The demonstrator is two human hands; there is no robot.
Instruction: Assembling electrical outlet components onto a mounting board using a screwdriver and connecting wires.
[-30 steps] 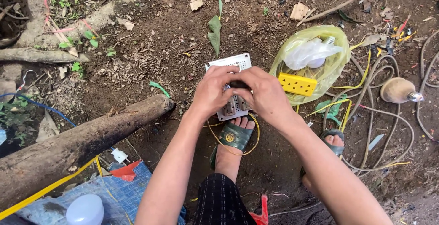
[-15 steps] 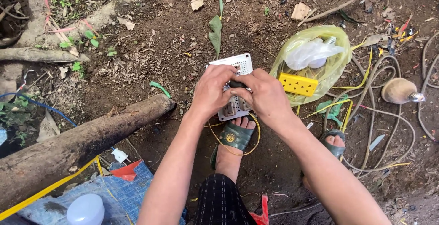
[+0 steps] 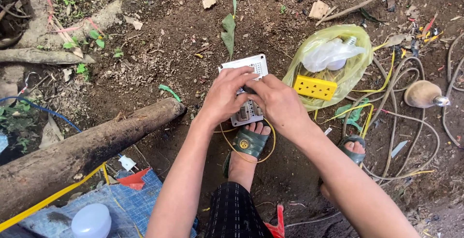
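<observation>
Little has shifted since the earlier frames: both hands stay bunched over the white switch board (image 3: 247, 89).

Left hand (image 3: 226, 94) and right hand (image 3: 276, 101) pinch closed on its middle, above the sandalled foot (image 3: 249, 141); yellow wire (image 3: 270, 143) loops beneath. Work continues in place.

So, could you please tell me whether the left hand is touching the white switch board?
Touching. The head view shows the left hand with its fingers laid directly over the white switch board, no gap between them; the right hand covers its other side.
</observation>
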